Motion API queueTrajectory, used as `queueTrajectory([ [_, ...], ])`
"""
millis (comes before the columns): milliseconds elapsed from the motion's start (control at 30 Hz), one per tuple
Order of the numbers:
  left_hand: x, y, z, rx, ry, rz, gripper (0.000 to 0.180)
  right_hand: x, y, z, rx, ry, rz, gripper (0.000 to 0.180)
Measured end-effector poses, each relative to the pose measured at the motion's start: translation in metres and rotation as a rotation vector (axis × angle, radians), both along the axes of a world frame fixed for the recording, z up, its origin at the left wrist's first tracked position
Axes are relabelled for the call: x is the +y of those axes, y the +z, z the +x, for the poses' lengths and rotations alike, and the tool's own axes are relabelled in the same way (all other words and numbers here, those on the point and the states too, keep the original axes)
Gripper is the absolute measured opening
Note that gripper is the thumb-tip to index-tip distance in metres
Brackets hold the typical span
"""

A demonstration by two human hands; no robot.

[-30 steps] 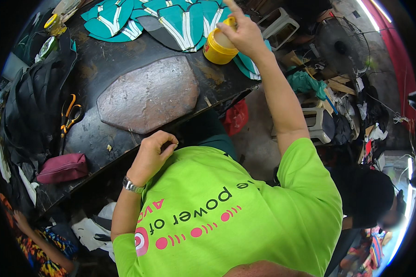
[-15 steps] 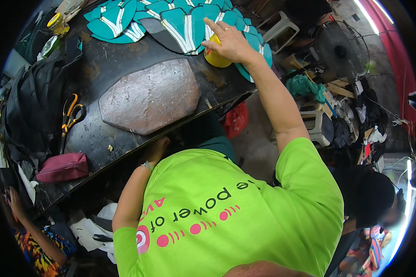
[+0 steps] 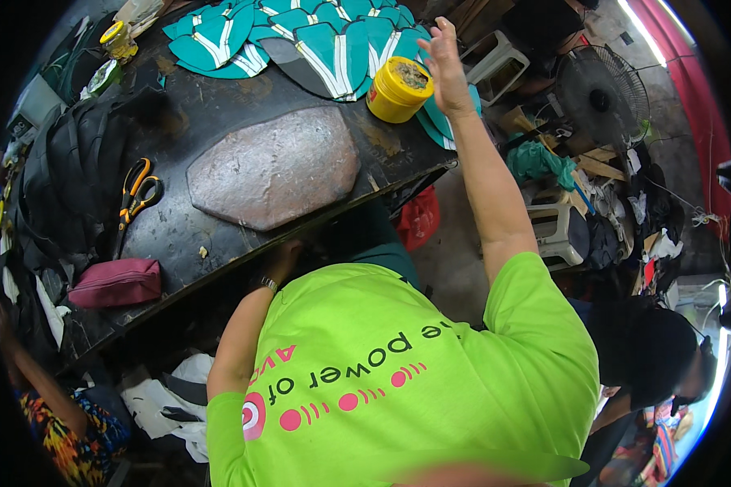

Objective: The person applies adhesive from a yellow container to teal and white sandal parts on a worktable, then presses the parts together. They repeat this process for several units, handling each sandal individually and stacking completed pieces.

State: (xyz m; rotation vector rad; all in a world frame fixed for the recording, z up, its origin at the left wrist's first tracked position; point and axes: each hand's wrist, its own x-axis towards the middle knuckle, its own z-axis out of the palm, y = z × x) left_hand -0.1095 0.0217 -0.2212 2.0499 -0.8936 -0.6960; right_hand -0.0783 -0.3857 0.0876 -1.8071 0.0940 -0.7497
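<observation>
My right hand (image 3: 450, 71) is raised at the right end of the dark table, with its fingers stretched up and nothing in them. Just left of it stands a yellow tub (image 3: 398, 93), uncovered, with rough brownish stuff inside its rim. Behind the tub lie several overlapping teal pieces (image 3: 329, 55) with white V-shaped strips; one is partly grey. A flat, many-sided stone slab (image 3: 274, 170) rests nearer to me on the table. My left hand (image 3: 286, 256) is low by the table's front edge, in shadow, and its fingers are hidden.
Orange-and-black scissors (image 3: 136, 195), a maroon pouch (image 3: 116, 282) and black material (image 3: 65, 183) occupy the table's left side. A second yellow container (image 3: 118, 40) stands at the far left. Beyond the right edge are a fan (image 3: 599, 99) and stools (image 3: 495, 65). Other people sit at both sides.
My right hand has come off the top of the yellow tub and moved right, so the tub's open top now shows. The view has shifted slightly. My left hand stays low.
</observation>
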Motion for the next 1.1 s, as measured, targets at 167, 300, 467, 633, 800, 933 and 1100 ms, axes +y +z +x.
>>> queueTrajectory([
  [167,0.012,0.04,-0.004,0.166,0.041,-0.076,0.024,-0.013,0.035,-0.006,0.545,-0.008,-0.933,0.045],
  [300,0.009,0.09,-0.011,0.314,0.028,-0.075,0.028,0.011,0.04,0.0,0.403,-0.001,-1.648,0.058],
  [467,0.01,0.164,-0.016,0.265,-0.079,0.011,0.037,0.045,0.034,0.001,0.379,-0.145,-1.87,0.062],
  [633,0.01,0.223,-0.014,0.25,-0.08,-0.116,0.038,0.058,0.009,-0.024,0.441,-0.376,-1.781,0.048],
  [800,0.007,0.261,-0.011,0.407,-0.067,-0.344,0.033,0.055,-0.017,-0.037,0.353,-0.487,-1.532,0.046],
  [933,-0.02,0.28,0.011,0.206,-0.089,-0.392,0.028,0.053,-0.026,-0.042,0.183,-0.448,-1.276,0.034],
  [1100,-0.081,0.294,0.041,0.055,-0.109,-0.408,0.034,0.04,-0.022,-0.046,0.029,-0.265,-0.681,0.022],
])
